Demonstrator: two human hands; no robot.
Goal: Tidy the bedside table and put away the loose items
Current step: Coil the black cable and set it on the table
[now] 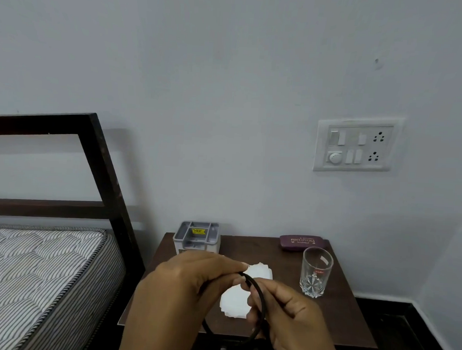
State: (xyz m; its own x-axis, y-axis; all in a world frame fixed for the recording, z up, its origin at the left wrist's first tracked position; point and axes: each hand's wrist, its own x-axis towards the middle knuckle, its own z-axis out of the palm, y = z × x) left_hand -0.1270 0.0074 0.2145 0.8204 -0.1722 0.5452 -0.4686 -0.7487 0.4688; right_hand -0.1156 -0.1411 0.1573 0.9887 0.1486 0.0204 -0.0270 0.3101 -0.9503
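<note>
Though thin, smooth black cable loop [261,299].

Back edge crowded, bare wood in the middle gap and at the front right

On the table [332,319], an organizer [196,238] and a case [301,242] stood against the wall with bare wood between them. A glass [315,273] stood just in front of the case. The left hand [189,282] and right hand [289,319], gripping a cable [258,296], covered the paper [234,303] mid-table. The bed frame [109,184] walled the left side.

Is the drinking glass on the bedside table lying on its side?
No, the glass stands upright on the table.
</note>
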